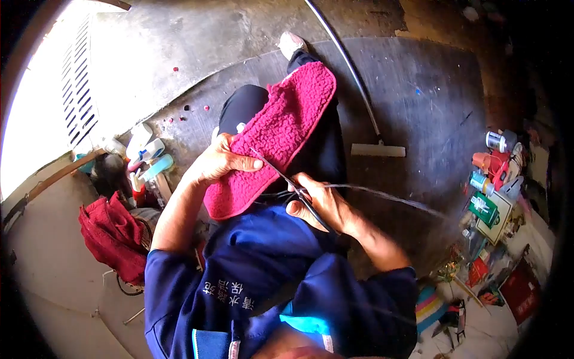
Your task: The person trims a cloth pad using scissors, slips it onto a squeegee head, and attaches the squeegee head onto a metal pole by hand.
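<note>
two closed grips: your left hand (222,163) pinches the pink fleece (287,125), likely steadying it; your right hand (326,205) encircles a slim tool (278,172).

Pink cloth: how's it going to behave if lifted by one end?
Likely floppy: the cloth looks like soft, fleecy fabric with an uneven upper edge. Probably light for its size, as it seems a flat, thin piece. Unlikely to slip much, given the nubby pile under the left hand's thumb.

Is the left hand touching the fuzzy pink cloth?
Touching: the head view shows the left hand gripping the fuzzy pink cloth, thumb lying on top.
</note>
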`<control>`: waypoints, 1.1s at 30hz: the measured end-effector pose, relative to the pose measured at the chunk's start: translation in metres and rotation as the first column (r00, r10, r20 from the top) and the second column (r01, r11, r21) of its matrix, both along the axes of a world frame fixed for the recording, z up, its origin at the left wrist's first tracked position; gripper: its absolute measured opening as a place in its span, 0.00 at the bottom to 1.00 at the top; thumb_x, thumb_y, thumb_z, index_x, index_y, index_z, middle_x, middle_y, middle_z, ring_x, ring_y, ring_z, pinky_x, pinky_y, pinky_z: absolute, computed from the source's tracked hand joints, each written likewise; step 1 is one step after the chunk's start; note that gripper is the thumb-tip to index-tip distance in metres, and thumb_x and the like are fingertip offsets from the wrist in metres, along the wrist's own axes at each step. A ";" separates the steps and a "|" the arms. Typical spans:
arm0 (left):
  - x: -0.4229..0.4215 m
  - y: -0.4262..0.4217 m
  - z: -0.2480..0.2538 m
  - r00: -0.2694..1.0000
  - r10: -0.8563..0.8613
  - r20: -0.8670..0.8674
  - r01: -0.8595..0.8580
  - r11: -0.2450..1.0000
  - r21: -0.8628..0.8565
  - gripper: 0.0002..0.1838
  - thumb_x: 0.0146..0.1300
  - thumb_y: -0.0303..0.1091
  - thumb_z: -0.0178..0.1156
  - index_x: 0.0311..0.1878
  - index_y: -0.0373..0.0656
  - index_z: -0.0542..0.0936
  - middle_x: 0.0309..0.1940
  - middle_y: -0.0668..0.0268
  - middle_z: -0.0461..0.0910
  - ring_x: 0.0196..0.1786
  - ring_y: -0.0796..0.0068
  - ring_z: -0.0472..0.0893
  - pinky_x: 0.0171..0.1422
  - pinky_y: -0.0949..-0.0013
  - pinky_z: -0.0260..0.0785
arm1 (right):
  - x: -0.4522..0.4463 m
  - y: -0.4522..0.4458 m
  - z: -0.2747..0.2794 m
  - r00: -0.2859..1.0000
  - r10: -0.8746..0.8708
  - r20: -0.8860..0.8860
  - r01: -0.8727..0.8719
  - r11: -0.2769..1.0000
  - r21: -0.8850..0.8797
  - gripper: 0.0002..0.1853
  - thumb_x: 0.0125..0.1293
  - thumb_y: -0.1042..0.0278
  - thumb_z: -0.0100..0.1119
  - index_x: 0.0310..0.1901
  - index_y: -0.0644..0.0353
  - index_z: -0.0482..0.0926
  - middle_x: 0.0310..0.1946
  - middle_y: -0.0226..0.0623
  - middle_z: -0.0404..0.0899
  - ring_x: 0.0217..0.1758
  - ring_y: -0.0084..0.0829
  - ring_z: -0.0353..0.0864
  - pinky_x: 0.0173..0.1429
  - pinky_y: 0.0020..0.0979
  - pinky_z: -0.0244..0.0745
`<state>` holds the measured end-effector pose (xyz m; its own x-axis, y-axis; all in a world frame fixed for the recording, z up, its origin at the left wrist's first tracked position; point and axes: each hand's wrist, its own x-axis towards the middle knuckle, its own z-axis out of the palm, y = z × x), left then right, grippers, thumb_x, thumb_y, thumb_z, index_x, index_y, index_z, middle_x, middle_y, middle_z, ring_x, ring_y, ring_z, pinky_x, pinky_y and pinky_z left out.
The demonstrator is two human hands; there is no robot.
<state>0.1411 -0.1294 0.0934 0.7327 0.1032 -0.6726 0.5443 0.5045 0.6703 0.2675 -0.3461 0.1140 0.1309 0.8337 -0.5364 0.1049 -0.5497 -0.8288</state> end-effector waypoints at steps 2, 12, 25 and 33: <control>-0.003 0.000 -0.005 1.000 -0.013 -0.002 0.013 1.000 0.014 0.13 0.45 0.30 0.75 0.34 0.41 0.84 0.29 0.72 0.82 0.32 0.82 0.78 0.41 0.76 0.69 | -0.001 -0.002 -0.002 0.999 -0.035 0.009 0.035 0.999 0.034 0.21 0.57 0.56 0.68 0.38 0.62 0.69 0.18 0.49 0.73 0.23 0.50 0.76 0.28 0.42 0.70; -0.007 0.000 -0.014 0.995 -0.074 0.064 0.067 0.993 0.102 0.15 0.49 0.30 0.73 0.41 0.39 0.84 0.33 0.74 0.83 0.36 0.84 0.76 0.49 0.74 0.68 | -0.002 -0.008 -0.015 0.999 -0.038 0.010 0.037 0.994 0.100 0.22 0.60 0.50 0.65 0.40 0.61 0.71 0.18 0.46 0.72 0.20 0.36 0.73 0.27 0.38 0.69; -0.007 -0.004 -0.010 0.999 -0.024 0.042 0.023 0.999 0.037 0.11 0.50 0.26 0.71 0.38 0.38 0.84 0.31 0.72 0.83 0.32 0.84 0.77 0.40 0.75 0.70 | 0.004 0.003 -0.005 0.992 0.049 -0.113 -0.037 0.994 0.107 0.37 0.55 0.35 0.61 0.49 0.65 0.69 0.32 0.53 0.77 0.36 0.50 0.79 0.40 0.42 0.72; -0.008 -0.001 -0.015 0.997 -0.052 0.054 0.048 0.996 0.079 0.11 0.49 0.25 0.71 0.38 0.39 0.84 0.31 0.72 0.83 0.33 0.83 0.78 0.42 0.75 0.71 | -0.002 -0.004 -0.010 0.993 -0.026 -0.117 0.034 0.997 0.073 0.31 0.57 0.36 0.61 0.40 0.61 0.69 0.18 0.29 0.60 0.22 0.20 0.58 0.26 0.28 0.60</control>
